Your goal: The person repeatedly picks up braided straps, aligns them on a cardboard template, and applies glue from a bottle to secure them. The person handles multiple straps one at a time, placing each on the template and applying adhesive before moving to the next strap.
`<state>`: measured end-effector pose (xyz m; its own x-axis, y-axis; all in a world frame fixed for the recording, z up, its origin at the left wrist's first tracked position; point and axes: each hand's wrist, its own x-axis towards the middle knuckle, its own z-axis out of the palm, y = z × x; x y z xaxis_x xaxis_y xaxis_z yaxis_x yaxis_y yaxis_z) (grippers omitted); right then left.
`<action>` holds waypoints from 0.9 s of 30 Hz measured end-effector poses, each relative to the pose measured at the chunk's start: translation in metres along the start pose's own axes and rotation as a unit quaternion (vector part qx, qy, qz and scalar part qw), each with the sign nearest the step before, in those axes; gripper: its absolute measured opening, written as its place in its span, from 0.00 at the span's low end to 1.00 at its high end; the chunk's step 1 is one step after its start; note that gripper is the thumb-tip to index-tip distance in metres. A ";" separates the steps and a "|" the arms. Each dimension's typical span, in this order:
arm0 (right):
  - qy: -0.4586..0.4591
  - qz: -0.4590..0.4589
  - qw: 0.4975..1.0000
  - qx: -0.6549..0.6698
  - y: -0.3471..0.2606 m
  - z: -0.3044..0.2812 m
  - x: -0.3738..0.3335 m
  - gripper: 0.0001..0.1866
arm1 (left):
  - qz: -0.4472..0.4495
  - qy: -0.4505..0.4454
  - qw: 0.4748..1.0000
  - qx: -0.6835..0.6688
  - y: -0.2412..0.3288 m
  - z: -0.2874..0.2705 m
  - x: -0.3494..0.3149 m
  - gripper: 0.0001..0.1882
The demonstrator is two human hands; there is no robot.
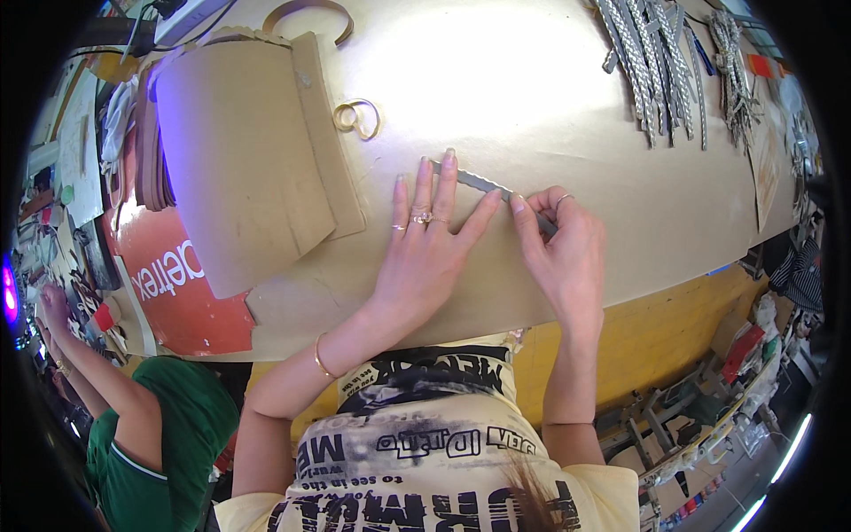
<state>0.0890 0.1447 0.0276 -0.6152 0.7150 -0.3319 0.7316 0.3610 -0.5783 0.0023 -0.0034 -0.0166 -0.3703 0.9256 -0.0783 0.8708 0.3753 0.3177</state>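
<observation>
A narrow grey strip point(476, 181) with a wavy, light upper edge lies slantwise on the brown-covered table in front of me. My left hand point(418, 262) rests flat with its fingers spread, its fingertips against the strip's left part. At the other end, my right hand point(566, 253) pinches the strip between thumb and fingers; a bit of grey shows beneath that hand. The part of the strip under my left fingertips is hidden.
Large brown sheets point(239, 151) are piled at the left, over a red board point(191, 306). Beyond my left hand lies a thin tan coil point(357, 118). Several grey braided straps point(651, 75) and a bundle point(731, 71) lie far right. A person in green point(173, 434) works at the left.
</observation>
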 end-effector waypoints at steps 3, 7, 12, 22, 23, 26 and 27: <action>0.000 0.005 1.000 -0.027 -0.005 0.001 -0.002 0.12 | 0.017 0.030 0.999 -0.017 -0.002 0.004 -0.004 0.37; -0.022 0.008 0.997 -0.078 -0.012 -0.002 -0.001 0.12 | 0.039 0.016 0.997 -0.064 0.000 0.007 -0.003 0.37; -0.020 -0.003 0.998 -0.060 -0.013 -0.003 0.002 0.12 | 0.039 0.039 0.997 -0.060 0.001 0.005 0.002 0.35; -0.058 -0.001 0.998 -0.011 0.001 -0.006 0.014 0.15 | 0.040 -0.004 0.992 -0.116 0.004 0.006 0.004 0.35; -0.062 0.006 0.998 -0.013 0.000 -0.007 0.014 0.15 | 0.041 0.001 0.993 -0.115 0.004 0.006 0.004 0.35; -0.040 -0.002 0.997 -0.070 -0.003 -0.012 0.012 0.17 | 0.045 0.015 0.991 -0.126 0.003 0.007 0.004 0.35; -0.039 -0.004 0.996 -0.079 -0.005 -0.013 0.010 0.17 | 0.046 0.018 0.991 -0.127 0.002 0.007 0.003 0.35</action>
<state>0.0831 0.1585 0.0367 -0.6376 0.6650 -0.3889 0.7600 0.4605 -0.4586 0.0055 0.0010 -0.0229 -0.3085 0.9512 -0.0067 0.7937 0.2613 0.5493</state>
